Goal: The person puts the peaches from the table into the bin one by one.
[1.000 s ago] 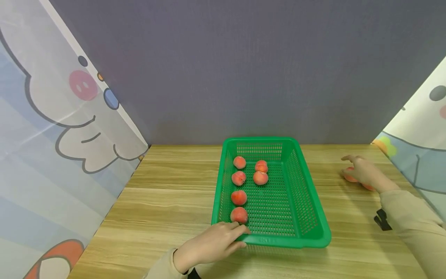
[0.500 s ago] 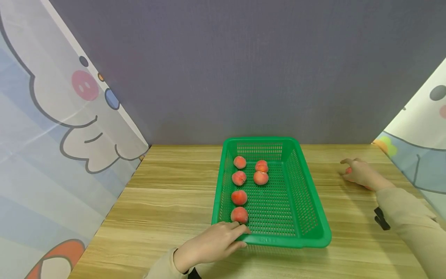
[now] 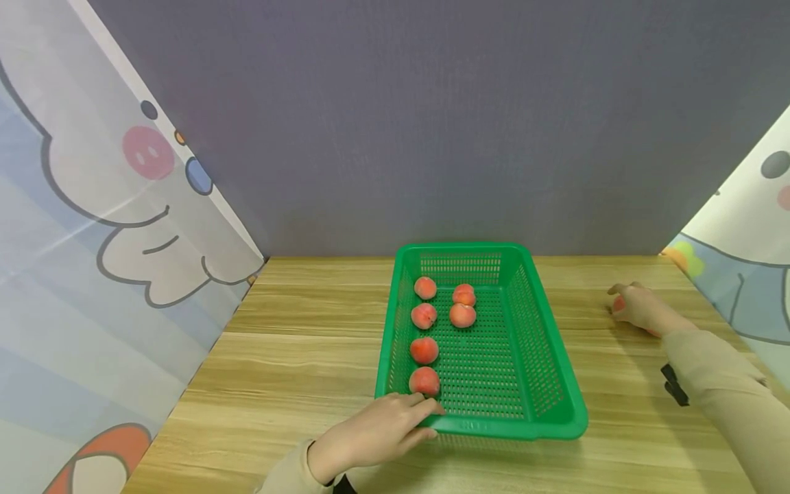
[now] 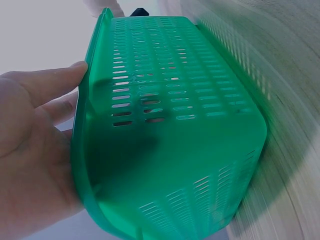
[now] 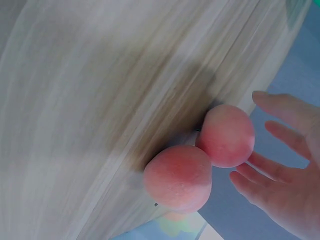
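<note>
A green plastic basket (image 3: 475, 427) stands on the wooden table with several peaches inside. Four fingers of my left hand (image 3: 379, 429) lie over its near left rim, while the thumb stays at the outer side; in the left wrist view the left hand (image 4: 37, 135) holds this rim (image 4: 82, 115). Far right, my right hand (image 3: 642, 307) reaches over two peaches on the table. The right wrist view shows the farther peach (image 5: 227, 136) touching the nearer peach (image 5: 179, 179). There, the right hand's fingers (image 5: 287, 102) are spread, with the lower ones close against the farther peach.
Inside the basket, a column of peaches (image 3: 424, 350) runs along the left side and a pair of peaches (image 3: 463, 315) sits beside it. A grey panel (image 3: 395, 137) rises behind the table (image 3: 296, 384). Printed cartoon sheets (image 3: 92, 226) flank both sides.
My right hand has shifted slightly and come lower over the farther peach, covering more of it. The left hand and the basket have stayed in place.
</note>
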{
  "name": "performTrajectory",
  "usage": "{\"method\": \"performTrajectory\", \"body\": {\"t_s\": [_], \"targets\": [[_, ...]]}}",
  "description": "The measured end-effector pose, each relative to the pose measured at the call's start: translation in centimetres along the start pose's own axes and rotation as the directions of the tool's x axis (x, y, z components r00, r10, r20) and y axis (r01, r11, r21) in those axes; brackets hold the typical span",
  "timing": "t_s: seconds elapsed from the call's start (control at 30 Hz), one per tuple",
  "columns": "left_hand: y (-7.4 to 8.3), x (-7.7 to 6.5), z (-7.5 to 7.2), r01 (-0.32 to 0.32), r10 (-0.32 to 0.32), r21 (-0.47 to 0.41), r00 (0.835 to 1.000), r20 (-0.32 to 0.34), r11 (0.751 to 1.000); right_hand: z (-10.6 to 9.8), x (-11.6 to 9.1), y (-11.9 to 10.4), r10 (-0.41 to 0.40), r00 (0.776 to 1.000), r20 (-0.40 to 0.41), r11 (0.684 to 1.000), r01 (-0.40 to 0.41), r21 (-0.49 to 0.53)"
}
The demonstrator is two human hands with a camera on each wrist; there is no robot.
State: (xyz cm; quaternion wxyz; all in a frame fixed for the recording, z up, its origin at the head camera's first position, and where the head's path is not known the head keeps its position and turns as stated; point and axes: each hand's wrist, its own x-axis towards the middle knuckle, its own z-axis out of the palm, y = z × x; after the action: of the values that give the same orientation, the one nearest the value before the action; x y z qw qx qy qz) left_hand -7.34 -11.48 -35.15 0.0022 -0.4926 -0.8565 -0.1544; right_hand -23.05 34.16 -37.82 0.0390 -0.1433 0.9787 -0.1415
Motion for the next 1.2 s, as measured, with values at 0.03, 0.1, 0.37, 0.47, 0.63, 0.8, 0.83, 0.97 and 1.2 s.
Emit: {"method": "performTrajectory", "body": {"t_s": [0.03,0.1,0.37,0.47,0.63,0.8,0.83,0.97,1.2], "targets": [[0.0,0.0,0.0,0.001,-0.001,0.001,1.000,0.000,1.000,0.0,0.1,0.1,0.003,1.000,-0.003,1.000,-0.003,-0.002],[0.0,0.0,0.0,0.003,-0.003,-0.001,1.000,0.002,1.000,0.1,0.2,0.3,0.012,1.000,-0.007,1.000,-0.012,-0.006],[0.0,0.0,0.1,0.008,-0.008,-0.003,1.000,0.010,1.000,0.5,0.5,1.0,0.036,0.999,-0.022,0.998,-0.037,-0.041],[0.0,0.0,0.1,0.008,-0.008,-0.002,1.000,0.009,1.000,0.6,0.5,1.1,0.039,0.999,-0.019,0.998,-0.040,-0.047],[0.1,0.0,0.1,0.005,-0.005,-0.001,1.000,0.006,1.000,0.8,0.6,1.4,0.032,0.999,-0.027,0.998,-0.034,-0.055],[0.0,0.0,0.1,0.002,-0.002,-0.005,1.000,0.002,1.000,0.8,0.6,1.5,0.038,0.999,-0.029,0.998,-0.039,-0.052],[0.0,0.0,0.1,0.002,-0.002,-0.004,1.000,0.000,1.000,0.8,0.6,1.4,0.040,0.999,-0.028,0.998,-0.041,-0.051],[-0.1,0.0,0.2,-0.001,0.001,0.003,1.000,-0.006,1.000,0.8,0.6,1.3,0.036,0.999,-0.033,0.997,-0.038,-0.060],[-0.1,0.0,0.1,0.001,-0.001,0.010,1.000,-0.001,1.000,0.7,0.7,0.7,0.004,0.998,-0.070,0.996,-0.010,-0.084]]}}
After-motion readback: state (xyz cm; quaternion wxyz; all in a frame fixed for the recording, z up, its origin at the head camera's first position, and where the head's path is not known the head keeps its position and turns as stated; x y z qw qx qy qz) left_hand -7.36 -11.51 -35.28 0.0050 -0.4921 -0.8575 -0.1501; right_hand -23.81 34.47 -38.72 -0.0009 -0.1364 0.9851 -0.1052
